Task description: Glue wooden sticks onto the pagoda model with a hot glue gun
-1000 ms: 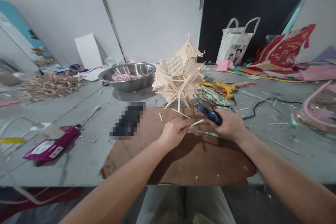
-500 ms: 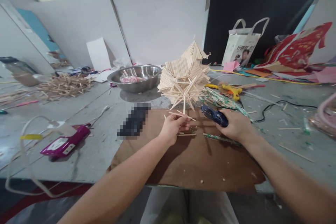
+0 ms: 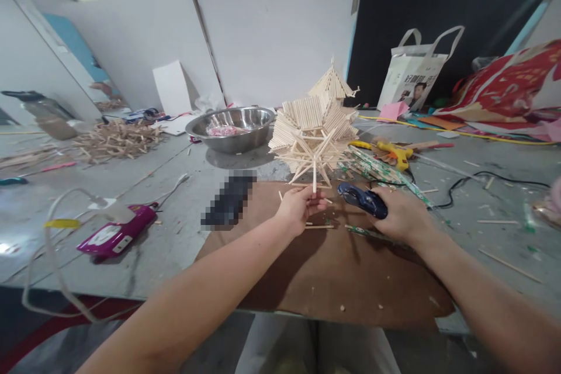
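Observation:
My left hand (image 3: 298,210) is closed in a pinch on a thin wooden stick (image 3: 321,200), just below the lowest upright stick of a model built of wooden sticks (image 3: 315,128). The model stands at the far edge of a brown cardboard sheet (image 3: 333,269). My right hand (image 3: 401,216) rests on the cardboard and grips a dark blue glue gun (image 3: 363,198) whose nose points left toward the stick. Loose sticks lie on the cardboard between the hands.
A steel bowl (image 3: 234,127) sits left of the model. A yellow glue gun (image 3: 394,153) and black cable (image 3: 477,178) lie right. A magenta box (image 3: 116,235) with a white cord is at left, a pile of sticks (image 3: 116,139) further back, and bags along the wall.
My left hand has lifted the stick from the cardboard toward the bottom of the model. The right hand with the blue glue gun stayed almost still. The view shifted slightly.

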Demonstrator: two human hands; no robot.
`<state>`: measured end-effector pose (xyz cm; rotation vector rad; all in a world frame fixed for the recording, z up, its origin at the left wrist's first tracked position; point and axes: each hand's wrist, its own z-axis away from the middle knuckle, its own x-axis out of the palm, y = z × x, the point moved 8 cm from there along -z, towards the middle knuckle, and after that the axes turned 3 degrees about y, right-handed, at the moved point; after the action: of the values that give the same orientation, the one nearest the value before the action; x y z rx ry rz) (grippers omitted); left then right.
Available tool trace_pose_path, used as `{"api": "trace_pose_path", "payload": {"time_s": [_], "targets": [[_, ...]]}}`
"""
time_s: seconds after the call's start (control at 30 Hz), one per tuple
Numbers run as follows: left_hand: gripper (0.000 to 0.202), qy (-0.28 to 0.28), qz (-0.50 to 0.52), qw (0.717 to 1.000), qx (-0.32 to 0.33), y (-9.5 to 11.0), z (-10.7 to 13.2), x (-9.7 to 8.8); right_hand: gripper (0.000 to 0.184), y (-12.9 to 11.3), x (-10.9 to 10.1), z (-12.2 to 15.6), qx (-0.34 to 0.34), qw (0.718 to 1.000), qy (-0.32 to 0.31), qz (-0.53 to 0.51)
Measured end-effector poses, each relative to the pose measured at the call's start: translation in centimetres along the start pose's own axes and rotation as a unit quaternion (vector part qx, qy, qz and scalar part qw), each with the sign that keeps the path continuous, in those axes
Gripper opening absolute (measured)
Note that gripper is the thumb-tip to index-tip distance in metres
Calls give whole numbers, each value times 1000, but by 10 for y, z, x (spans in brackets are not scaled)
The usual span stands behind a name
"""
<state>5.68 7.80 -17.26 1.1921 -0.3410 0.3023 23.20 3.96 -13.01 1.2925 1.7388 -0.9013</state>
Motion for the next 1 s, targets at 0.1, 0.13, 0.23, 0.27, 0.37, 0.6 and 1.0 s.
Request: {"api": "trace_pose_path", "payload": {"time_s": [0.1,0.13,0.23,0.27,0.37,0.6,1.0], "targets": [[12,7,6,1000,2,0,-1,-4,28,-2,-1,0,-11,1000,2,-2],[12,9,9,1000,4,0,-2,-5,28,-3,-1,0,-14,1000,2,-2],[9,8,13,1000,11,1,-4,-7,29,-5,1,0,-17,1000,-5,1],[9,6,13,1000,12,2,-5,-7,30,-6,3,0,-24,1000,-13,-1],[13,1,11,1000,11,1,-7,-7,33,-13,10,1,-59,998,-37,-6],[12,-14,10,1000,10,-1,-8,-5,28,-21,19,3,-84,993,-78,14],[12,-17,5,1000,26,1,-9,-6,34,-21,21,4,-90,992,-87,21]]}}
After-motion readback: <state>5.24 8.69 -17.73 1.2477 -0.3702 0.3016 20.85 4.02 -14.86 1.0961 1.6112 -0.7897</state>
